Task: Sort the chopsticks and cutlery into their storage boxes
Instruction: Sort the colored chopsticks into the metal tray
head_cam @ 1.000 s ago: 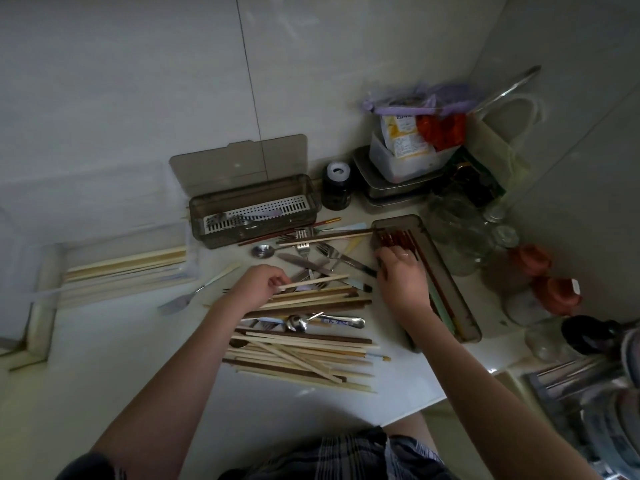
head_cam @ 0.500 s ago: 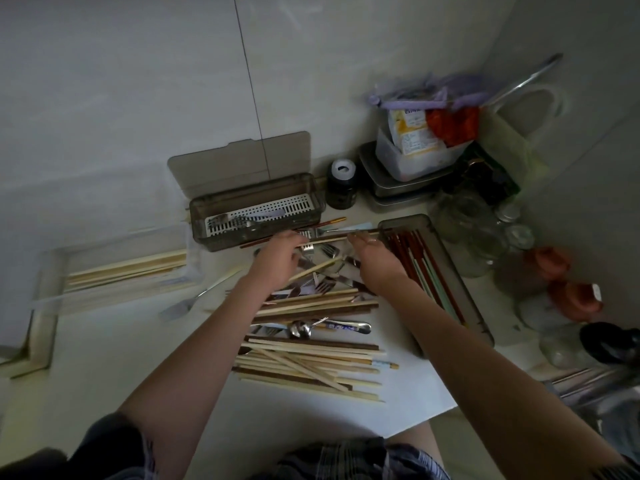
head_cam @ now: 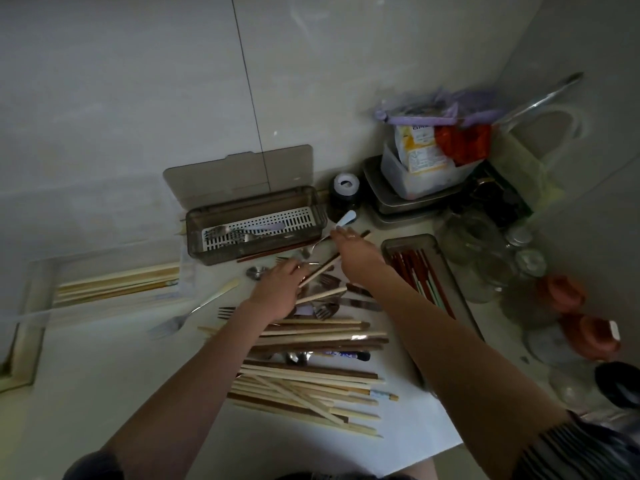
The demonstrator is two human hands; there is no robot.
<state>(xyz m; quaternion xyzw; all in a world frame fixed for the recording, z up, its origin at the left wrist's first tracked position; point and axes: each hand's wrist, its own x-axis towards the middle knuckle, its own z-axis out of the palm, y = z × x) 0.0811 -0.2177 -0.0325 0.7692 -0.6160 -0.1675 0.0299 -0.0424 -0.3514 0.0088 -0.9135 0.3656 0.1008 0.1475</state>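
A mixed pile of wooden chopsticks (head_cam: 304, 379) and metal cutlery lies on the white counter in front of me. My left hand (head_cam: 278, 292) is over the pile's far end, fingers curled round a dark-tipped chopstick (head_cam: 327, 266) that slants up to the right. My right hand (head_cam: 353, 249) pinches a white-handled utensil (head_cam: 346, 218) just right of the open brown cutlery box (head_cam: 256, 252), which has forks on its white slotted insert. A brown tray (head_cam: 460, 306) on the right holds red chopsticks. A clear box (head_cam: 114, 282) on the left holds pale chopsticks.
A loose fork (head_cam: 194, 313) and a spoon (head_cam: 258, 271) lie left of the pile. Glass jars (head_cam: 485, 258), stacked tins (head_cam: 408, 206) with a food tub, a dark bottle (head_cam: 343, 195) and orange-lidded jars (head_cam: 581, 313) crowd the back right corner. The counter's front edge runs below the pile.
Both hands have reached further back. My right hand has lifted the white-handled utensil up beside the cutlery box. My left hand has closed round a dark-tipped chopstick.
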